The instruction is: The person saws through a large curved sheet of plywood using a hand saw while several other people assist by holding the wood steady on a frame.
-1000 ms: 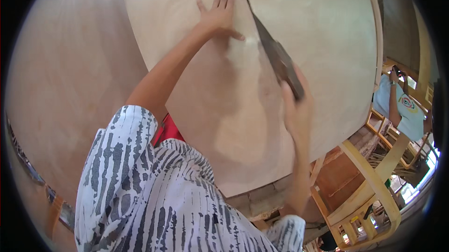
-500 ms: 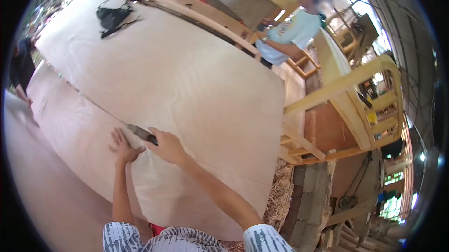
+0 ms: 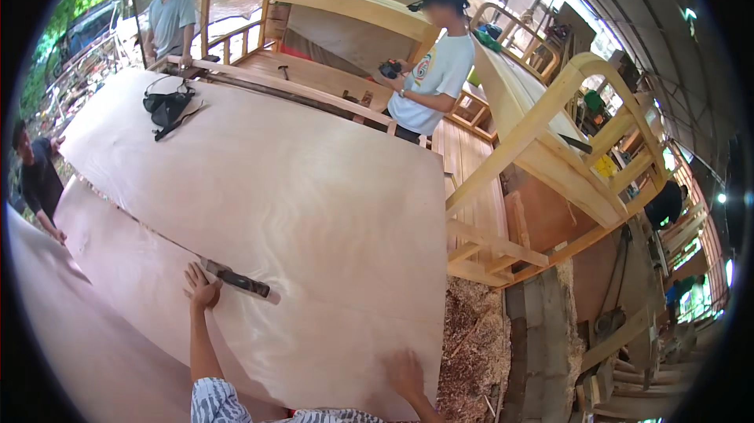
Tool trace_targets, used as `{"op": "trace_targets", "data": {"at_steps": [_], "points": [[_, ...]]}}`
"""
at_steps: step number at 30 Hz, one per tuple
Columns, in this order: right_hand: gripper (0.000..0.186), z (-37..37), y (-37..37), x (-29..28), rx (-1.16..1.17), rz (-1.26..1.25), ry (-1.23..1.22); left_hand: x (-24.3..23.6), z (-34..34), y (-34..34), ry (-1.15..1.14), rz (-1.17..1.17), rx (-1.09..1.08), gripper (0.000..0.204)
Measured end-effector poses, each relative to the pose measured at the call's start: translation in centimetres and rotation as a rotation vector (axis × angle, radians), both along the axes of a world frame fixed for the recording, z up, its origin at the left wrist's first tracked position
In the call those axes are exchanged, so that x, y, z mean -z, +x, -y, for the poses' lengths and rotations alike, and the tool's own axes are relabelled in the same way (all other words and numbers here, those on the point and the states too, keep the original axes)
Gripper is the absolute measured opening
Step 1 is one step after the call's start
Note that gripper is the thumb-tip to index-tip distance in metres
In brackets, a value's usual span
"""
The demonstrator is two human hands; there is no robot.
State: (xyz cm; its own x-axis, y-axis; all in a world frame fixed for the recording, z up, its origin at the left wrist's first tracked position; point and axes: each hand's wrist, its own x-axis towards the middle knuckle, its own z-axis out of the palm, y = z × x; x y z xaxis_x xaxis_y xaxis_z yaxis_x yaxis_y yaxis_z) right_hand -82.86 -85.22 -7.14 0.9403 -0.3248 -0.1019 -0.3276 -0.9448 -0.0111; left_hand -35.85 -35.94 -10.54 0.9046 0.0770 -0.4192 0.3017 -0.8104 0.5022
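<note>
A large sheet of pale plywood spreads before me, with a narrow slit running in from its left edge. At the slit's inner end rests a dark-handled hand tool; its blade, if any, is hidden. My left hand lies open, fingers spread on the board right beside the tool's front end. I cannot tell whether it touches the tool. Away from the tool, my right hand is over the board's near right part, blurred, with its fingers seemingly stretched out and nothing visible in them.
A black strapped bag lies on the sheet's far left. One person stands behind the sheet holding a dark device; another stands far left, and a third touches the left edge. A wooden bed frame and wood shavings are right.
My right hand has let go of the dark-handled tool and moved down and right toward the board's near right edge. My left hand stays by the tool. The view has shifted, showing more people.
</note>
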Motion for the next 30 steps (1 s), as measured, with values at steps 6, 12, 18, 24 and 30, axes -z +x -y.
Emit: {"op": "trace_targets", "data": {"at_steps": [6, 12, 18, 24, 30], "points": [[0.076, -5.1, -2.2, -3.8, 0.566, 0.193, 0.247, -1.5, 0.2, -1.4, 0.084, -0.006, -0.079, 0.143], [0.087, -4.2, 2.1, 0.2, 0.865, 0.270, 0.286, -0.3, 0.4, -0.4, 0.057, -0.027, -0.056, 0.148], [0.072, -4.5, 3.4, -3.7, 0.879, 0.222, 0.207, 0.1, -1.1, -0.8, 0.089, 0.027, -0.067, 0.148], [0.069, 3.6, -2.6, -3.1, 1.027, 0.290, 0.069, -0.8, -0.6, -0.7, 0.060, 0.045, -0.059, 0.147], [0.057, 6.1, -6.7, 1.0, 1.036, 0.321, 0.423, -1.8, 0.4, -0.6, 0.060, 0.042, -0.039, 0.144]]}}
